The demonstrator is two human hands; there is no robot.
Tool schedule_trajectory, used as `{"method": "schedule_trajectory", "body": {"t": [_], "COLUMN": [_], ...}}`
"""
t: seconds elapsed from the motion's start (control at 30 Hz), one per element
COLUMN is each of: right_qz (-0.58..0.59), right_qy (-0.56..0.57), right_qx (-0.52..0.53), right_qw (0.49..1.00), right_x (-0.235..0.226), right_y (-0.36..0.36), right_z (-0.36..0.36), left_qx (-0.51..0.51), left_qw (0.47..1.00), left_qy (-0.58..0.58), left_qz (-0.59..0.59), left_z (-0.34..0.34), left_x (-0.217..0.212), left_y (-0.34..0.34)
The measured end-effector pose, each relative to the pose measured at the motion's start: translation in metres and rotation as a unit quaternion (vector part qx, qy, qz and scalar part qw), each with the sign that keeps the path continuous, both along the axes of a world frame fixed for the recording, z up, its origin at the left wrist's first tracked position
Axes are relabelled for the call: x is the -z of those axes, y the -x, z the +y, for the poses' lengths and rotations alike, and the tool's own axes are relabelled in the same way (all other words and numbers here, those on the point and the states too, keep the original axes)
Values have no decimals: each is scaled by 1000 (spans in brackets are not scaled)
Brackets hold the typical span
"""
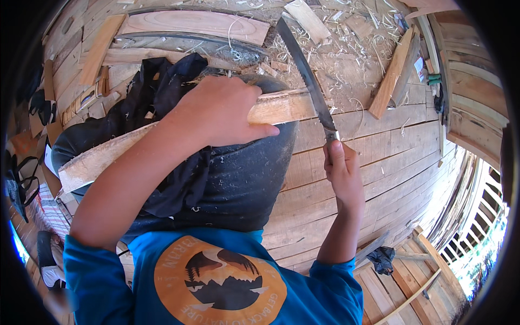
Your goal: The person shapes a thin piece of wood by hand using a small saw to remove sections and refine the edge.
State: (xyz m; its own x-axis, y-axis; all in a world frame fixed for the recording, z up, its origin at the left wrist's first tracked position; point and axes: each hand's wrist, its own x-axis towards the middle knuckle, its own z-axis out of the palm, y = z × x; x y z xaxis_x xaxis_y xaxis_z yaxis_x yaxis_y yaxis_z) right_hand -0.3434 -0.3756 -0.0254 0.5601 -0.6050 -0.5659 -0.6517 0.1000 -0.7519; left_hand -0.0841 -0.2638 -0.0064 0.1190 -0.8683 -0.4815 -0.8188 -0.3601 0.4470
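A rough wooden board (284, 106) lies across my lap, over dark trousers and a black cloth (184, 176). My left hand (225, 111) is clamped over the board close to its right end, with the thumb along the near side. In my right hand (344, 168) is a hand saw (307, 70), gripped by its handle. Its long toothed blade points up and away, and its lower part meets the right end of the board. Whether the teeth have cut into the wood cannot be made out.
Wood shavings (357, 65) litter the plank floor (325, 216) ahead. A wide pale board (195, 26) and a narrower plank (103, 49) lie at the far left. Another plank (391, 76) rests at the right, near a wooden wall (476, 81). A black bag (381, 260) sits at the lower right.
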Motion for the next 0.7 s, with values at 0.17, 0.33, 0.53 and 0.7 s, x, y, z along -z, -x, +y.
{"method": "schedule_trajectory", "body": {"t": [0.17, 0.33, 0.53, 0.7], "right_qz": [-15, -24, 48, 75], "right_qy": [-51, -52, 45, 82], "right_qx": [1, 9, -37, -69], "right_qw": [999, 998, 997, 991], "right_x": [-3, 1, -27, -43], "right_y": [-2, 0, 46, 39], "right_z": [-7, 6, 9, 16], "left_qx": [0, 8, 2, 10], "left_qw": [1000, 1000, 1000, 1000], "left_qy": [-9, -2, 2, 23], "left_qz": [5, -1, -3, -7], "left_z": [-3, -1, -3, 3], "left_x": [1, 1, 3, 3], "left_y": [-1, -1, -4, 0]}}
